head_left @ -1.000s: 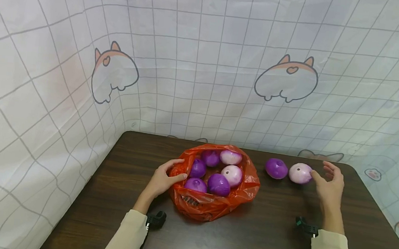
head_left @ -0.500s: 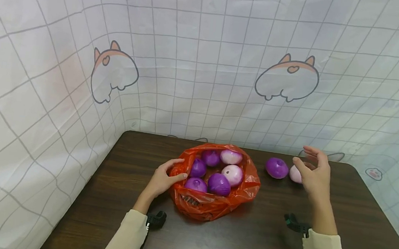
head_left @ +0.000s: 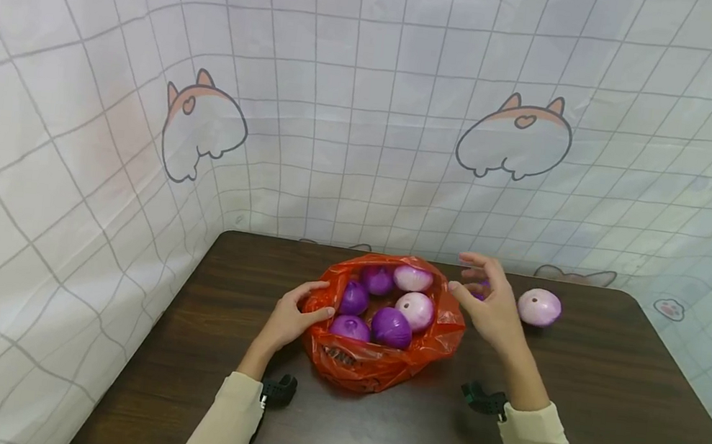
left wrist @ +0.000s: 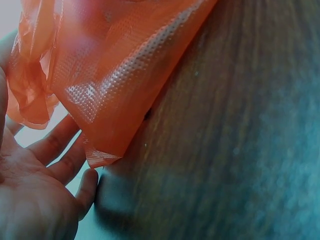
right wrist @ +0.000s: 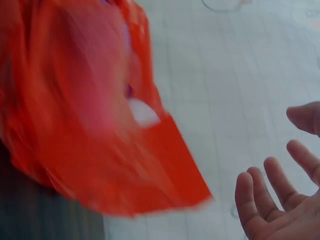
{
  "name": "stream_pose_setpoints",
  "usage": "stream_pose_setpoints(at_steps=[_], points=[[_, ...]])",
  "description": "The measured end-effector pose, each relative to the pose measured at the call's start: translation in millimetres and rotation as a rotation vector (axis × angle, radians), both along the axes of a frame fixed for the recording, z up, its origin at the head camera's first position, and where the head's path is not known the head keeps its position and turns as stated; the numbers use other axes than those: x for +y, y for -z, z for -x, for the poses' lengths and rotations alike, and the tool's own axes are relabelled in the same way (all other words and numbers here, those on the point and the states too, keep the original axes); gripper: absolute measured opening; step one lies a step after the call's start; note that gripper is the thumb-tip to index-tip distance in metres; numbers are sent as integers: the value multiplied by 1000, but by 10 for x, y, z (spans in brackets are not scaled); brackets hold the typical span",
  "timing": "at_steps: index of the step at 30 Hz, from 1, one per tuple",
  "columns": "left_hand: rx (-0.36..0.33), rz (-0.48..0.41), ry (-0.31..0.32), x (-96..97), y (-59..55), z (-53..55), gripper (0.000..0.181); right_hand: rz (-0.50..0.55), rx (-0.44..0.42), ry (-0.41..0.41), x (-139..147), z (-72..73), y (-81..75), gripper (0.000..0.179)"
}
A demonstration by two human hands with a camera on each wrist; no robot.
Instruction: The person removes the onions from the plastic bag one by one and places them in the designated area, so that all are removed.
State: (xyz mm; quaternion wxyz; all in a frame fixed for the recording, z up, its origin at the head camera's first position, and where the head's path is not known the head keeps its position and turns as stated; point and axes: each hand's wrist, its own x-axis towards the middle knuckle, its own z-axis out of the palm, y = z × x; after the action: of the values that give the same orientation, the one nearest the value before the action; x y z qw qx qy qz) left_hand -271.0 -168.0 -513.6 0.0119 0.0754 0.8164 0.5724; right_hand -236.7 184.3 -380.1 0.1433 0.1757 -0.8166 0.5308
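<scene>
A red plastic bag point(head_left: 372, 376) stands open-mouthed on the table, holding several onions, among them a deep purple onion point(head_left: 391, 328) and a pale pinkish onion point(head_left: 415, 311). My left hand point(head_left: 285, 321) holds the bag's left rim, thumb over the edge and the other fingers outside. In the left wrist view the red plastic point(left wrist: 115, 85) hangs between thumb and fingers. By the bag's right rim is my right hand point(head_left: 492, 305), raised with fingers spread and nothing in it. Behind it a purple onion point(head_left: 482, 290) is mostly hidden. A pale onion point(head_left: 539, 308) lies farther right.
The dark wooden table point(head_left: 411, 438) has its back edge just behind the bag. A white grid-patterned cloth point(head_left: 366, 122) hangs behind and at both sides. Each wrist wears a dark strap point(head_left: 278, 390).
My right hand has moved left, from beside the pale onion, across the purple onion, to the bag's right rim. My left hand and the bag have stayed in place.
</scene>
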Motion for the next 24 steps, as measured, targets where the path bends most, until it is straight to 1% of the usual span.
stream_pose_setpoints(at_steps=[4,8,12,16,19,24], points=[[-5,4,-2,-3,-3,1,55,-54,-28,-97,-188,5,88,49],[-3,4,0,-4,-6,1,55,-71,-7,-182,-296,96,292,51],[-3,7,-4,-5,-13,0,54,-106,16,-242,-346,188,496,54],[-4,5,-3,-7,-13,-1,54,-138,-13,-314,-380,217,614,59],[2,4,1,-9,-8,-1,55,-188,-50,-340,-400,215,664,62],[6,8,-4,-9,3,4,55,-299,-102,-343,-416,198,706,61]])
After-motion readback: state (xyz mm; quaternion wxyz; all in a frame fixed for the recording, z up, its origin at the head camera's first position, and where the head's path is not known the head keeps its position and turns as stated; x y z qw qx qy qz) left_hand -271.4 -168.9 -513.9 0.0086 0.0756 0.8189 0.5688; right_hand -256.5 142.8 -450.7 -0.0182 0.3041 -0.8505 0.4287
